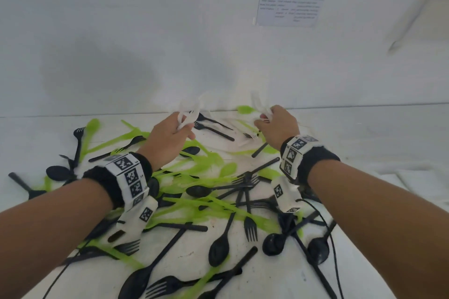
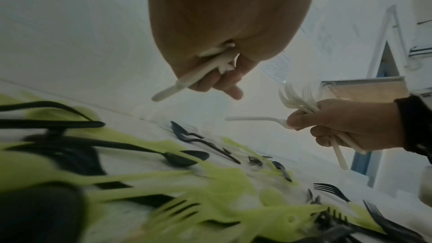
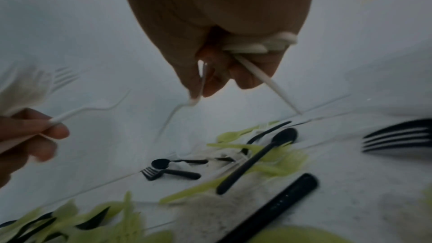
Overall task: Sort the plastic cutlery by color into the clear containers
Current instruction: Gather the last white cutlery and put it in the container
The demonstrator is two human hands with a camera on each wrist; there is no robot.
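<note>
Sorting stage: white pieces gathered first, by my read.
Worktop (image 1: 364, 128): green and black cutlery (image 1: 218, 192) lies tangled.
Left hand (image 1: 170, 131): grip clenched round white forks (image 2: 187, 80).
Right hand (image 1: 279, 124): grip clenched round white cutlery bundle (image 3: 254, 45).
Handling: likely light, stiff, slippery; take handles.

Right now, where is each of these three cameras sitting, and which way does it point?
Head: worn on the head, looking forward and down at the white table; shows both forearms, left hand, right hand.
Left wrist: under that wrist, looking along its hand gripping white plastic cutlery.
Right wrist: likewise, along its hand.
Shared: each wrist view catches the other hand; all show scattered green and black plastic cutlery.
</note>
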